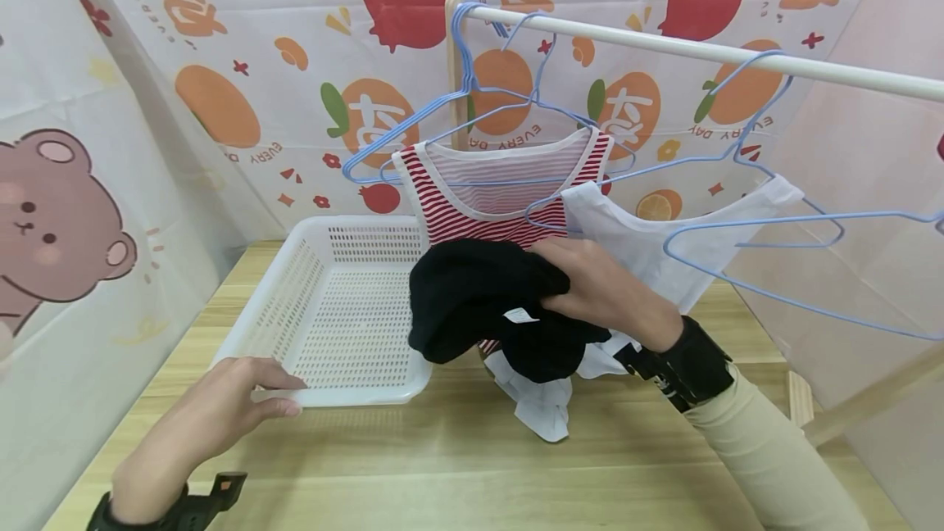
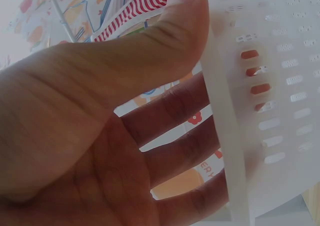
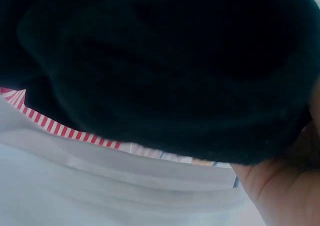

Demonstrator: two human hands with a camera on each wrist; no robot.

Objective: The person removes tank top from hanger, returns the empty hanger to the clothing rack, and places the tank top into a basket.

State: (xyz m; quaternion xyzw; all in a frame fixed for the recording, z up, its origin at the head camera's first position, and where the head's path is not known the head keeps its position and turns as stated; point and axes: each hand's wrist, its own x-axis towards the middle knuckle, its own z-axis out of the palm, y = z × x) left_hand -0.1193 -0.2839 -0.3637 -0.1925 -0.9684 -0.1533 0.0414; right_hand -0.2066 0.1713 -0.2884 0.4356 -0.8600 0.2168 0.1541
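My left fingers (image 1: 276, 374) pinched the basket (image 1: 369, 396); my right fingers (image 1: 562, 256) grasped the black cloth (image 1: 472, 289), which seemed best kept clear of the hangers (image 1: 467, 64).

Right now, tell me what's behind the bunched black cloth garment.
A red-and-white striped sleeveless top shows above the black garment, white cloth below; the top's middle is covered, unseen.

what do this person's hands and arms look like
The left hand and right hand are ungloved. A black strap circles the left wrist; a black band with a white marking, the right. A beige sleeve covers the right forearm; any left sleeve is out of view.
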